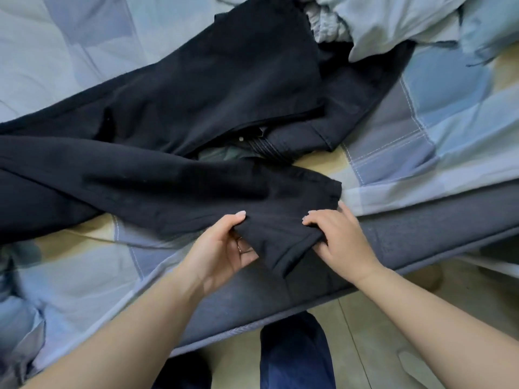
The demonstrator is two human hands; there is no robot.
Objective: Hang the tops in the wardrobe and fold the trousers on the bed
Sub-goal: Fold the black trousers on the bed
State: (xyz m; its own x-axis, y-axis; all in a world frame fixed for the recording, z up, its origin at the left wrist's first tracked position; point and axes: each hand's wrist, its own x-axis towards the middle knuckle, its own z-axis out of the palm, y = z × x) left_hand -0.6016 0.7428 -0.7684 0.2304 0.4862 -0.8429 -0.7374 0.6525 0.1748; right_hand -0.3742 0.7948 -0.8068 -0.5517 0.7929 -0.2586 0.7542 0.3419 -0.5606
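trousers: black trousers (174, 153) lie spread across the bed (438, 116), their legs running off to the left; one hem end reaches the near edge of the bed, between the two hands.
left hand: the left hand (224, 245) pinches the near left side of that hem end, thumb on top of the cloth and fingers under it.
right hand: the right hand (337, 240) grips the right side of the same hem end, fingers curled over the cloth.
hands: close together, apart only by the width of the hem end.
other clothes: a dark garment (351, 102) lies partly under the trousers on the right; a pale blue garment (393, 26) is bunched at the far right.
bedsheet: blue, grey and yellow patchwork sheet.
floor: pale tiles (373, 332) below the bed edge, near the person's blue-clad leg (295, 357).
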